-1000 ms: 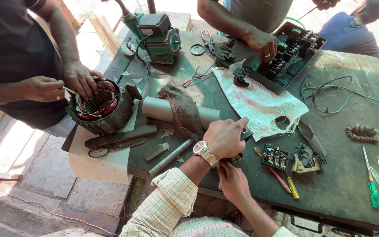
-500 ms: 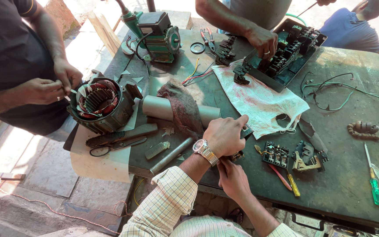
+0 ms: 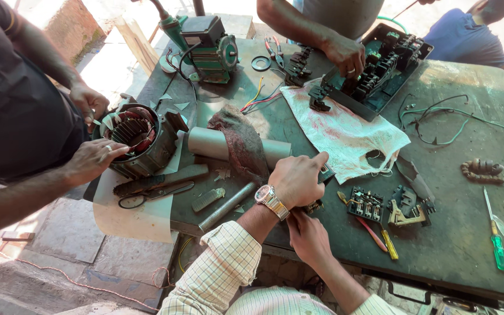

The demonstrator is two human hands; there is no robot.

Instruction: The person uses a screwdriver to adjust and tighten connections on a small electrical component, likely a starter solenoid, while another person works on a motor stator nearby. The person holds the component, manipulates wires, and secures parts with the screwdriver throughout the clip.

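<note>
- Left hand, wristwatch on wrist, fingers curled tight over a small dark part at the worktop near edge.
- Right hand below it at that edge, fingers pinched on the same part's underside.
- White cloth just beyond; small terminal block just right.
- Co-worker's hands on motor stator at left edge.

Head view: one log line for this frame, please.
left hand: closed over small part at bench edge | right hand: below it, fingers at the part | wristwatch on left wrist | nearby: grey tube, white cloth
</note>
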